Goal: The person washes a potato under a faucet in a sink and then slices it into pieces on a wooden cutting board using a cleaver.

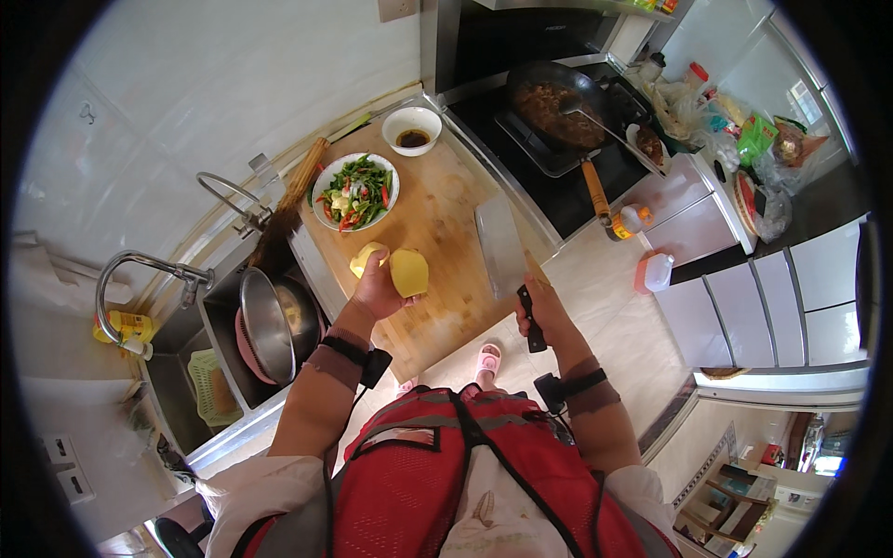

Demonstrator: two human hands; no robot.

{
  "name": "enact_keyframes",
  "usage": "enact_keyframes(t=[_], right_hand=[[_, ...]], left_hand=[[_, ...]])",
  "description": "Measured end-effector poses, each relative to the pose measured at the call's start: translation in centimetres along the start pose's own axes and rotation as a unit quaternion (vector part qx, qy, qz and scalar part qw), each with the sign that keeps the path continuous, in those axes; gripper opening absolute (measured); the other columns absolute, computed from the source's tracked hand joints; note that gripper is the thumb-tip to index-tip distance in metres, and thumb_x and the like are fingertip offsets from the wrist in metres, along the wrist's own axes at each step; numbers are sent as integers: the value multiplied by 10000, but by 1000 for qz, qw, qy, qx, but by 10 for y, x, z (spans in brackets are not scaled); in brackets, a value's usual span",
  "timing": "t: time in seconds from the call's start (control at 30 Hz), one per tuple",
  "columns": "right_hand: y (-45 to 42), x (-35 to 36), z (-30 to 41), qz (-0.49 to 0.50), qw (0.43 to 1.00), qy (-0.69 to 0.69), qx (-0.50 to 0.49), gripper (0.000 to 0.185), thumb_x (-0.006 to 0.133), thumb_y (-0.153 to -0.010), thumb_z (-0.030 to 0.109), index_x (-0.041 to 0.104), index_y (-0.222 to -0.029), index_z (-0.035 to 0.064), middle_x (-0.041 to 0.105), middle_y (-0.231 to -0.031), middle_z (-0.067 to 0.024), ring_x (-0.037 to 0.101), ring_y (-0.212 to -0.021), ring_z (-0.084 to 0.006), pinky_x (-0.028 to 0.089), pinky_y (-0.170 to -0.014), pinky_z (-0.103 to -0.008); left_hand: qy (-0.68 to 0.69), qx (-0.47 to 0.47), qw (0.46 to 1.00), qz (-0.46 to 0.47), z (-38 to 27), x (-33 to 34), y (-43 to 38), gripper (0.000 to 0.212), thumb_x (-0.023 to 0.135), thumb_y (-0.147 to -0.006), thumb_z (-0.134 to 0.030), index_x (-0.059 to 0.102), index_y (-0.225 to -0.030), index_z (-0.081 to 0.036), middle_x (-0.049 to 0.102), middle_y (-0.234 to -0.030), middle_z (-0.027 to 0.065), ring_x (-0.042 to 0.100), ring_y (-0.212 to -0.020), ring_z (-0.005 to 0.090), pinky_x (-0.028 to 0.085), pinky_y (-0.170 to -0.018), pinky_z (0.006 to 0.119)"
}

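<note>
My left hand (382, 288) is on a peeled yellow potato piece (409, 273) with a flat cut face, above the wooden cutting board (446, 307). Another yellow piece (367, 259) shows beside its thumb. My right hand (543, 312) grips the black handle of a cleaver (498, 244), its broad blade over the board's right edge. Farther back on the board stand a white bowl of green vegetables with red peppers (356, 192) and a white bowl with dark sauce (411, 131).
A wok of cooked food (551, 104) with a ladle sits on the black stove (558, 209) at the back right. A double sink (188, 363) with metal basins lies left. Bottles (631, 222) and bagged food (757, 139) are at the right.
</note>
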State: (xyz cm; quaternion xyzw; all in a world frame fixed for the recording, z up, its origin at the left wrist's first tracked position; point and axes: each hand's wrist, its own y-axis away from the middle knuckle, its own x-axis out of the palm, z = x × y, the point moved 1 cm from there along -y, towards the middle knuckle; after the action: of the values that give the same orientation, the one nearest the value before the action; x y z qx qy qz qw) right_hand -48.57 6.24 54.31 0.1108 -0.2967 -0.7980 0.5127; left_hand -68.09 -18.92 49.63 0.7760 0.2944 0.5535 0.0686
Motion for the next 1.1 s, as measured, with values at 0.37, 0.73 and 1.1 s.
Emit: enact_keyframes(t=[0.37,0.73,1.1], right_hand=[[-5,16,-36,-13,989,141,-51,378,435,-1000,404,508,-832,74,491,-543,-49,459,-391,-147,415,-378,-313],[-16,2,-46,-20,998,33,54,396,408,-1005,450,486,-890,79,516,-571,-61,485,-399,-170,428,-372,-323],[3,24,-28,16,999,33,-35,269,480,-1001,280,492,-863,49,480,-556,-38,439,-369,-131,384,-350,-280]], left_hand=[[-799,310,515,-2,13,26,-35,483,688,-711,-131,592,-1184,-109,528,-1288,183,455,-1239,365,387,-1024,452],[-717,310,605,-156,28,-15,-27,656,853,-620,-154,578,-1208,-58,564,-1195,158,525,-1142,334,435,-987,421],[-669,283,663,-180,31,-14,-26,580,862,-661,-161,594,-1159,-33,600,-1092,118,602,-1013,238,500,-877,353]])
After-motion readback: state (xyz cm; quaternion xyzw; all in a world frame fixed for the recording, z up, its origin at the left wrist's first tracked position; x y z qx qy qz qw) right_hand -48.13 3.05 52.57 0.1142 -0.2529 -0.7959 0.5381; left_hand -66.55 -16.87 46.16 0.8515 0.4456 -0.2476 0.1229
